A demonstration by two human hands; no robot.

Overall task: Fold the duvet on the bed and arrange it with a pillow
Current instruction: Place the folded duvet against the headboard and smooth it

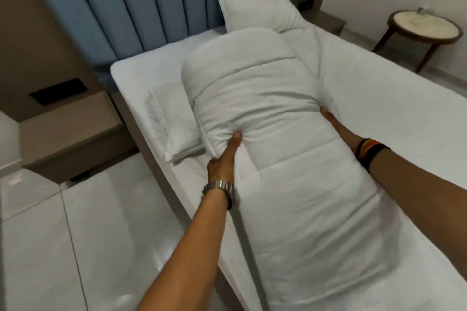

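The folded white duvet [283, 159] lies long on the bed [379, 108], its far end pointing at the pillow [255, 6] by the headboard [126, 7]. The left hand [225, 156] pinches its near side, thumb on top. The right hand [333, 124] presses the other side, fingers hidden.

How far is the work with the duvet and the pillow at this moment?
Done: the duvet is already folded into a long thick bundle on the bed. In hand: the left hand and right hand grip its two sides. Left: setting it in place with a pillow; another pillow lies beside it.
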